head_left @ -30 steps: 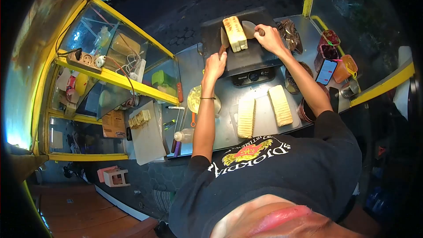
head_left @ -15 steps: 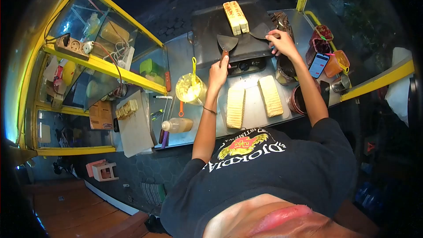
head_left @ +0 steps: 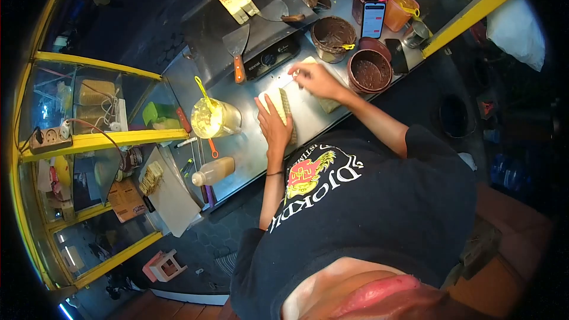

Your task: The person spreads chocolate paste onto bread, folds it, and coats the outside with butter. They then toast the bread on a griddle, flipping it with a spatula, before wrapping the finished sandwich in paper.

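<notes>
Bread slab (head_left: 278, 98) sits under your spread left hand (head_left: 274, 123), pressed steady; right hand (head_left: 317, 80) covers second slab (head_left: 329, 105), grip unclear.

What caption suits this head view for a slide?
Left hand and right hand rest on bread slabs on a counter; scrapers lie on the griddle.

Left hand (head_left: 274, 120): flat, palm down, fingers toward 12 o'clock; right hand (head_left: 317, 80): fingers curled, pointing 10 o'clock.
</notes>
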### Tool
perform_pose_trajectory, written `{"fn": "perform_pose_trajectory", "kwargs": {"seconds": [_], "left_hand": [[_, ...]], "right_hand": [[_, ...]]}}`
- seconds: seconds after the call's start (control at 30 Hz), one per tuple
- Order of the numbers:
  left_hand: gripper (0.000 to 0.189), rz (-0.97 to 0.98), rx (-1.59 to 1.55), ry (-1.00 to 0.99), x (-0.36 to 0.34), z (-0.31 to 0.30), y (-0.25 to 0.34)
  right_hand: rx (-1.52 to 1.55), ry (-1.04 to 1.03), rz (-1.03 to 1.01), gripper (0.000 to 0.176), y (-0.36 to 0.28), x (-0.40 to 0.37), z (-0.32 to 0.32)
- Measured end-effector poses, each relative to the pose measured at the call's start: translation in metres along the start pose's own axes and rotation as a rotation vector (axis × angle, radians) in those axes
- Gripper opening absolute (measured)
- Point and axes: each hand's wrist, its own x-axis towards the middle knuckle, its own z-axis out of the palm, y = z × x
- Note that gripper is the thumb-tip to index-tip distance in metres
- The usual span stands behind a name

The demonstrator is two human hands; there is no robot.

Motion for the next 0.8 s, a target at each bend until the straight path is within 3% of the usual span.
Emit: {"fn": "perform_pose_trajectory", "kwargs": {"seconds": [0.07,0.13,0.2,0.27,0.33,0.43,0.6,0.67,0.8], "left_hand": [[0.094,-0.050,-0.184,-0.088,0.004,-0.010,-0.005],[0.091,-0.021,-0.174,-0.046,0.004,-0.006,-0.025],[0.086,0.024,-0.664,-0.030,0.005,-0.003,-0.051],[0.070,-0.188,-1.166,-0.133,0.001,0.003,-0.075],[0.061,-0.460,-1.519,-0.239,-0.008,-0.025,-0.073],[0.049,-0.558,-1.640,-0.219,-0.013,-0.021,-0.090],[0.053,-0.537,-1.606,-0.232,-0.012,-0.024,-0.073],[0.060,-0.361,-1.237,-0.227,-0.007,-0.028,-0.054],[0.084,-0.121,-0.553,-0.037,0.000,-0.010,-0.032]], "right_hand": [[-0.065,-0.171,0.090,0.023,0.005,-0.020,0.016],[-0.154,-0.216,-0.011,0.022,0.022,-0.036,0.035],[-0.208,-0.231,-0.007,0.023,0.033,-0.047,0.041],[-0.252,-0.243,-0.072,0.023,0.056,-0.059,0.055],[-0.238,-0.325,0.040,0.024,0.054,-0.063,0.055],[-0.224,-0.324,0.048,0.024,0.045,-0.065,0.047],[-0.162,-0.339,0.205,0.024,0.023,-0.060,0.032],[-0.123,-0.339,0.273,0.024,0.019,-0.060,0.028],[-0.196,-0.158,0.117,0.023,0.013,-0.054,0.005]]}}
